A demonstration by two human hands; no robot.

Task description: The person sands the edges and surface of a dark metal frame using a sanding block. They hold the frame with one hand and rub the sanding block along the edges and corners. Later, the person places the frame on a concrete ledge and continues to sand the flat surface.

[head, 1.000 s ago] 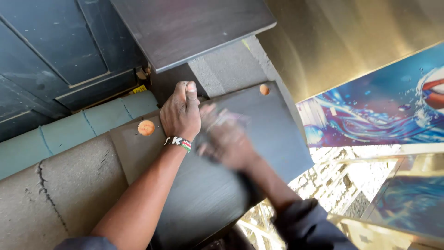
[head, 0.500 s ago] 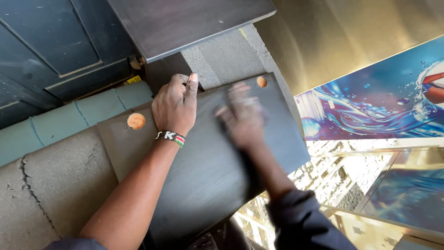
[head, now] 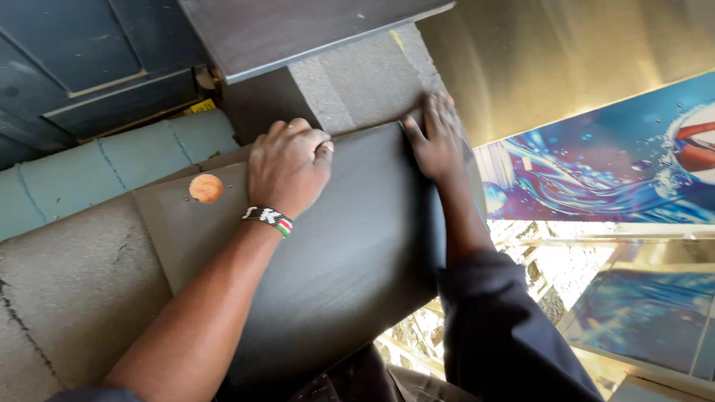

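Since half a second ago, the right hand (head: 438, 138) has slid up to the far right corner of the dark panel (head: 350, 253) and is pressing there with fingers spread flat. Curled loosely, the left hand (head: 289, 165) is resting on its upper edge. Matte charcoal, the panel is lying tilted across grey concrete (head: 74, 275), an orange sticker (head: 205, 188) near its left corner.

Block (head: 350, 89) and overhanging board (head: 298, 30) closed off the panel's (head: 350, 253) far edge; panel's near half lay open.
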